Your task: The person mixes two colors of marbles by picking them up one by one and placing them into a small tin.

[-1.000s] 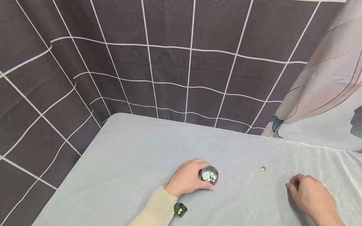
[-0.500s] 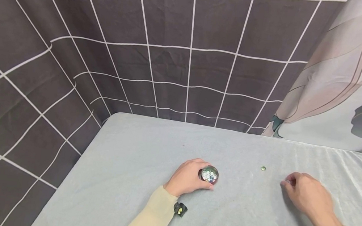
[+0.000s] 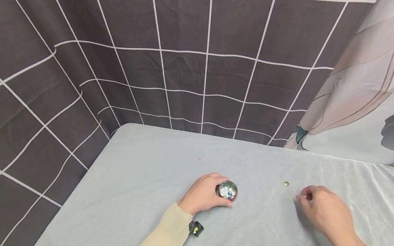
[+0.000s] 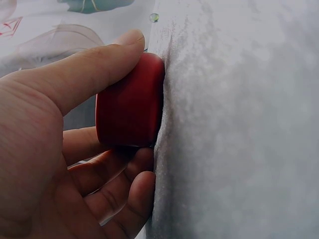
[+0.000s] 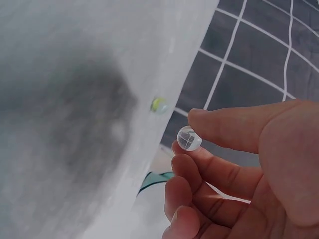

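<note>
My left hand (image 3: 204, 195) grips a small round red cup (image 4: 130, 107), thumb on one side and fingers on the other. The cup stands upright on the cloth, and from the head view several shiny glass marbles (image 3: 227, 191) show inside it. To the right, my right hand (image 3: 328, 217) is raised over the cloth and pinches a clear glass marble (image 5: 189, 139) between thumb and index finger; the other fingers are curled beneath. Between the two hands, closer to the right one, a green-yellow glass marble (image 3: 286, 184) lies alone on the cloth.
A pale grey velvety cloth (image 3: 150, 162) covers the table. Behind and to the left hangs a dark curtain (image 3: 229, 78) with a white grid. At the back right is a light curtain (image 3: 352, 142) with a leaf pattern.
My right hand has moved left across the cloth, carrying the pinched clear marble towards the cup. The left hand, the cup and the green-yellow marble have stayed in place.
</note>
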`<state>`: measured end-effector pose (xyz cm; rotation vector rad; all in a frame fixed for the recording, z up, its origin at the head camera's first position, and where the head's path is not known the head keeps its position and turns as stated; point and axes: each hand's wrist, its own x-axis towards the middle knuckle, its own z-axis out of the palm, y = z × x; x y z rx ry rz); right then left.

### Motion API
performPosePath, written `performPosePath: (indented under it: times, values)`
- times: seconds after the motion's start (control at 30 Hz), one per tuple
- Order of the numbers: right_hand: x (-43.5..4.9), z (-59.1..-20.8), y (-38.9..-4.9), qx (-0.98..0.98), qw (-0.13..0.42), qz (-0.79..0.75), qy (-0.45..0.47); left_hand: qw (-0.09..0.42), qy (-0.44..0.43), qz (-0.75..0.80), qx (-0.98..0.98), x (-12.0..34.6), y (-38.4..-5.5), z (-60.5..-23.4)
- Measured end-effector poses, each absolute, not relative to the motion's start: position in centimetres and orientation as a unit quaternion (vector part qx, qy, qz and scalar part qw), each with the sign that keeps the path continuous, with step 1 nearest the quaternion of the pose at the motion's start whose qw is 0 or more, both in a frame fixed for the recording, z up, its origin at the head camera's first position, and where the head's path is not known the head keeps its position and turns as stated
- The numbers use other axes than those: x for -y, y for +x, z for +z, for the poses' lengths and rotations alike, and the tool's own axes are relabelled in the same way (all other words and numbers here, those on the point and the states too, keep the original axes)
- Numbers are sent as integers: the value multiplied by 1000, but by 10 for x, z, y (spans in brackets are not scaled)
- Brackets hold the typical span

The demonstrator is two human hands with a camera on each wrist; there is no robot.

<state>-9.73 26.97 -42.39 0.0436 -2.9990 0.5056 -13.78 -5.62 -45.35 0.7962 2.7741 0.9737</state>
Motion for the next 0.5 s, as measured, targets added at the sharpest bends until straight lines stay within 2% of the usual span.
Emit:
performPosePath:
  times: [0.2,0.5]
  values:
    - [-258,-422,-97,981,81,172,44,47,259,319,-910,57,-138,-453]
    - [-241,-417,-97,980,67,180,52,46,261,315,-911,57,-138,-454]
